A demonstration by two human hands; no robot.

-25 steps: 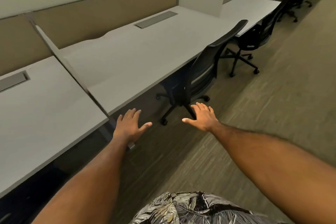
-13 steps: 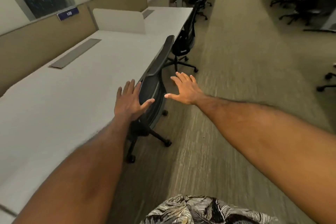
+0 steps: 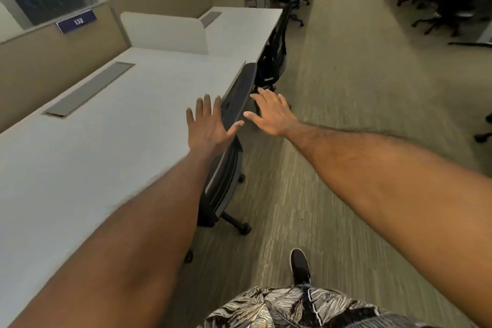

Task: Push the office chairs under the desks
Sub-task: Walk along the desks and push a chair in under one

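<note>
A black office chair (image 3: 234,120) stands tight against the edge of the long white desk (image 3: 111,128), its backrest along the desk rim and its wheeled base showing below. My left hand (image 3: 209,125) is flat and open at the backrest's near upper edge, over the desk rim. My right hand (image 3: 271,112) is open with fingers spread, just right of the backrest top. Whether either palm touches the chair is unclear. A second black chair (image 3: 274,56) sits against the following desk (image 3: 239,29).
A white divider panel (image 3: 165,32) separates the desks. A carpeted aisle (image 3: 346,104) runs to the right. More black chairs (image 3: 436,0) and desks stand at the far right and far end. My shoe (image 3: 299,265) is on the carpet below.
I have walked forward along the desks and the view has turned down the aisle. Both hands have risen to the chair's backrest, which now stands closer against the desk edge.
</note>
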